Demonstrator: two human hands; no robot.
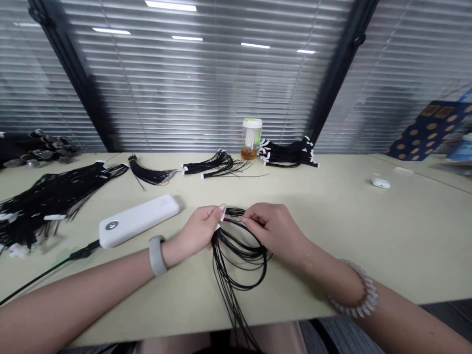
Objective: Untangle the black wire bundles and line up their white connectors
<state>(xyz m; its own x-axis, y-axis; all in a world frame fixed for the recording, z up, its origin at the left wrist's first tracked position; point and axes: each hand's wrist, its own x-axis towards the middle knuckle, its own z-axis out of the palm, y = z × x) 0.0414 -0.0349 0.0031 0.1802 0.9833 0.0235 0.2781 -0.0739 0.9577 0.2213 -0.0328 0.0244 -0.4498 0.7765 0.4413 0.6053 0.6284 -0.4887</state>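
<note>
A bundle of thin black cables (239, 255) hangs in loops between my hands, its loose ends trailing over the table's front edge. My left hand (205, 226) is closed on the bundle near its white ends, the thumb pressed on top. Close by on the right, my right hand (266, 227) pinches the black cables, thumb and fingertips together at the top of the loop. The fingers' undersides are hidden, and the small details between the fingertips are too blurred to make out.
A white power bank (140, 220) with a black cord lies to the left. Behind are black cable bundles (289, 152) with white ends and a lidded jar (251, 140) of amber liquid. More cables (55, 191) cover the left side. A white earbud case (380, 183) sits right.
</note>
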